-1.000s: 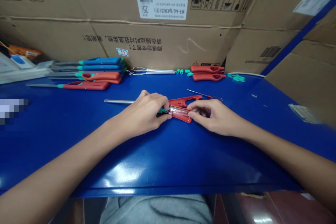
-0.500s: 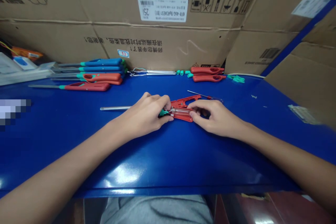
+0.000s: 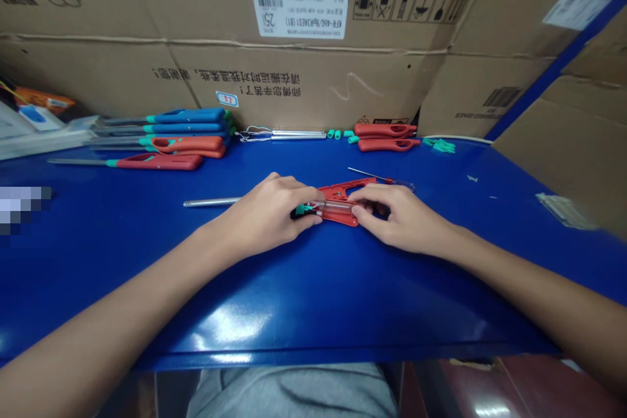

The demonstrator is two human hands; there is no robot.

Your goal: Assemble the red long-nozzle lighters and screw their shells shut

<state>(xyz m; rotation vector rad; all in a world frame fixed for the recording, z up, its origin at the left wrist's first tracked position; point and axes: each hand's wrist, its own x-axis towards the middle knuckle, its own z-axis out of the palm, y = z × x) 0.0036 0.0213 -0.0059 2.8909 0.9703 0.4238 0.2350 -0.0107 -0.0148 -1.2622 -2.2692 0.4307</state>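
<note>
A red plastic lighter handle (image 3: 337, 204) lies on the blue table (image 3: 304, 287) at the centre. My left hand (image 3: 272, 212) is closed over its green collar, where a long metal tube (image 3: 210, 202) sticks out to the left. My right hand (image 3: 399, 214) pinches the handle's right end with bent fingers. Just behind my right hand lies a thin screwdriver (image 3: 379, 177) with a clear grip.
Finished blue and red long-nosed lighters (image 3: 171, 137) are stacked at the back left. Loose metal tubes (image 3: 284, 135), green caps (image 3: 340, 134) and two red handles (image 3: 385, 136) lie along the back. Cardboard boxes (image 3: 304, 46) wall the rear and right.
The metal tube has slid a little to the left and toward me. Both hands kept their hold on the red handle and barely shifted.
</note>
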